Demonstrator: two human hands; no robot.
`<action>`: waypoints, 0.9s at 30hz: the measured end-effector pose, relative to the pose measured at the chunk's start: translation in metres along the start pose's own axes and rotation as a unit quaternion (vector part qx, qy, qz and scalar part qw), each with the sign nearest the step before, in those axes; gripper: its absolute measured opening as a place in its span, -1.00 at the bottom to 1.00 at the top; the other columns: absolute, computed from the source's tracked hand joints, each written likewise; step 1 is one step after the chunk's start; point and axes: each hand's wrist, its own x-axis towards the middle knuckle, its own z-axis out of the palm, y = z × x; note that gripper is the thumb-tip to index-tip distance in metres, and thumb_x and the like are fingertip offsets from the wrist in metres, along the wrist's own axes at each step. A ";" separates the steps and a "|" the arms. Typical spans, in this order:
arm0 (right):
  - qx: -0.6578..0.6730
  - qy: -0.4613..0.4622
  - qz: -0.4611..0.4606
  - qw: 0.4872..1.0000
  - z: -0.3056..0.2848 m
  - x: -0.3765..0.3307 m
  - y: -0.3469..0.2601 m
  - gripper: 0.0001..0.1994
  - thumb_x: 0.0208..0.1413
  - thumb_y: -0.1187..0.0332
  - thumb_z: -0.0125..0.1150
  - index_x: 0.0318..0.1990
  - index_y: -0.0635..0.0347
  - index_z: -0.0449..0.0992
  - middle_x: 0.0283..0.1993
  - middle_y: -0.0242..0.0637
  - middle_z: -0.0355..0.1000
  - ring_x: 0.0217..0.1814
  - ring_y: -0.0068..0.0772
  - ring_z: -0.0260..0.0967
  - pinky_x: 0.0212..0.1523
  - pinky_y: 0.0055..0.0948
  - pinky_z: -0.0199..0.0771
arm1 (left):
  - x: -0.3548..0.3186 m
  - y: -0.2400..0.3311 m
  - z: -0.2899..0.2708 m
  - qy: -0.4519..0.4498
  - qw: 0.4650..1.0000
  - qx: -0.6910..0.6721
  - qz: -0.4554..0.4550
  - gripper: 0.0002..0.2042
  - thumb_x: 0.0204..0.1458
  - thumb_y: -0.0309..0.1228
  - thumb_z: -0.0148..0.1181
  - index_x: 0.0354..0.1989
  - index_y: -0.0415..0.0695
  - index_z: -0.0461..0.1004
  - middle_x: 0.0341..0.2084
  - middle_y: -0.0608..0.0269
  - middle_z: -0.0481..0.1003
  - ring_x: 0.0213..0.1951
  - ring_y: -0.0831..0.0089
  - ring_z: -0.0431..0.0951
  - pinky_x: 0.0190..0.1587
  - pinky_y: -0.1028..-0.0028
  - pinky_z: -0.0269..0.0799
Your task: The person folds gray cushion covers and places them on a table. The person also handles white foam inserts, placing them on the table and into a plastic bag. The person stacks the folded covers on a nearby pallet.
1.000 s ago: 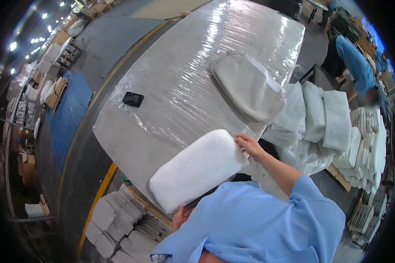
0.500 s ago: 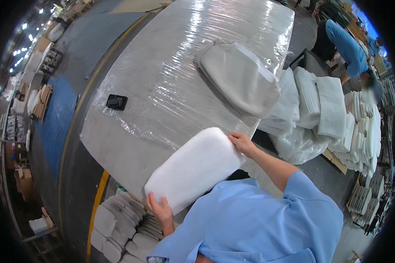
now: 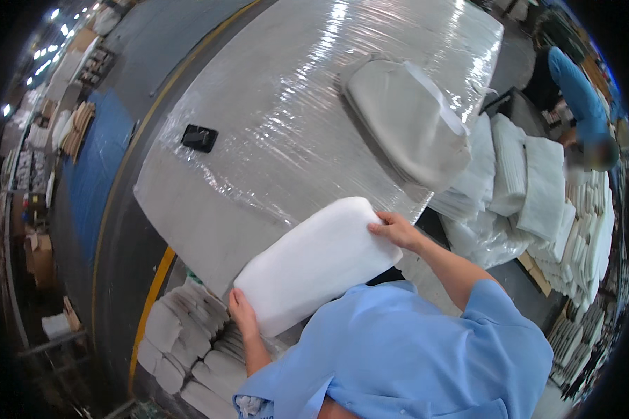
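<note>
Both hands hold a white foam pad [image 3: 318, 262] above the near edge of the plastic-wrapped tabletop [image 3: 286, 126] — the left hand [image 3: 242, 311] has its fingers closed on the pad's near-left end, the right hand [image 3: 396, 229] grips its far-right end. A stack of grey covers [image 3: 409, 119] lies near the tabletop's right edge, and a small black object [image 3: 199, 137] sits toward its left edge.

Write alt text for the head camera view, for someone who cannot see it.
A person in a blue shirt holds a white foam pad by its ends, left hand low, right hand high, over a plastic-wrapped table. A grey cover and a small black device lie on the table.
</note>
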 end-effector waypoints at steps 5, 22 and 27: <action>0.004 0.050 -0.049 0.998 0.006 0.015 -0.037 -0.46 0.36 -0.01 0.16 0.27 0.24 0.47 0.09 -0.19 0.55 0.13 -0.34 0.46 0.16 -0.32 0.43 | 0.009 -0.011 -0.006 -0.015 0.956 -0.283 -0.077 -0.43 0.40 -0.05 0.05 0.27 -0.37 0.37 0.09 0.06 0.51 0.10 0.31 0.50 0.22 0.36 0.37; -0.090 0.009 -0.153 0.984 0.014 -0.065 -0.062 -0.66 0.15 0.09 0.27 -0.19 0.23 0.57 -0.22 -0.19 0.56 -0.12 -0.32 0.48 -0.05 -0.31 0.46 | -0.083 -0.007 -0.083 -0.045 0.996 -0.077 -0.011 -0.68 0.24 -0.31 0.21 0.05 -0.26 0.52 0.03 0.06 0.51 0.07 0.30 0.48 0.15 0.31 0.39; -0.182 -0.032 -0.173 0.967 0.007 -0.085 -0.066 -0.60 0.27 0.02 0.18 -0.10 0.22 0.60 -0.13 -0.12 0.59 -0.05 -0.18 0.52 0.01 -0.22 0.49 | -0.125 0.132 -0.024 -0.083 0.855 0.290 0.423 -0.39 -0.11 -0.20 0.52 0.15 -0.12 0.49 0.05 0.07 0.55 0.07 0.05 0.53 0.17 0.13 0.39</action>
